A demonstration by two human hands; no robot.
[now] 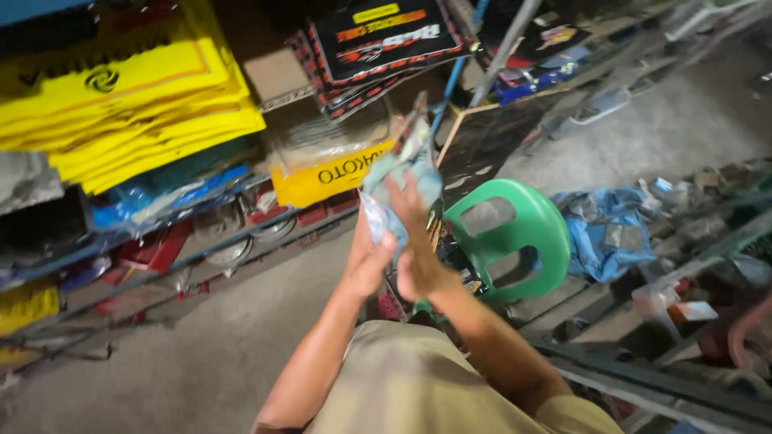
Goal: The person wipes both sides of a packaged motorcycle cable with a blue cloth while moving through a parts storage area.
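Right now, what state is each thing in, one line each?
Left hand: fingers closed on the crumpled pale cloth, held up.
Right hand: open, palm pressed flat against the cloth.
Green plastic stool: tipped on its side, seat facing the camera.
Blue cloth: crumpled in a heap on the floor.
Yellow packages: stacked flat on the shelf.

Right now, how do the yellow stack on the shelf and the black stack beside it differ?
The yellow stack is tall, plain bright yellow and lies at the left; the black stack is thinner, black with red and white print, and sits farther right. Both are flat packs piled on the shelving.
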